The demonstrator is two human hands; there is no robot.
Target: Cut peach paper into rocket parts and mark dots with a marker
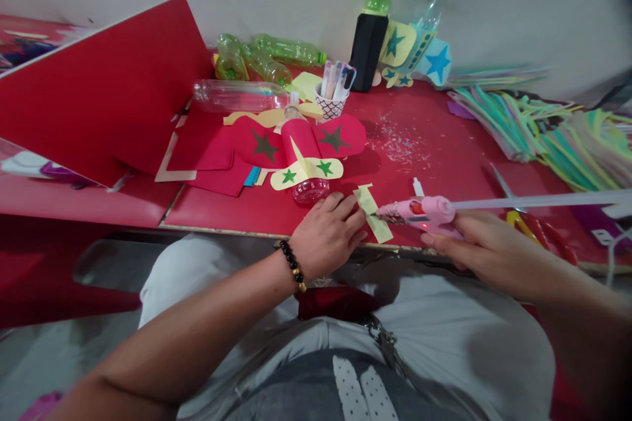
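At ten o'clock stands a large, flat red board (113,89). Nearer twelve lies a clear plastic bottle wrapped in red paper (302,141), with star-marked wings. At its five o'clock, the left hand (330,233) bends its fingers beside a pale-yellow paper strip (379,229); whether it grips the strip, I cannot tell. At the strip's three o'clock, a pink plastic glue gun (435,206) sits wrapped in the right hand (486,247), nozzle at the strip.

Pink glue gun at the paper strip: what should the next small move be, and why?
Probably squeeze out a little glue: the right hand holds the pink glue gun with its tip at the pale yellow strip, and the left hand is close beside it.
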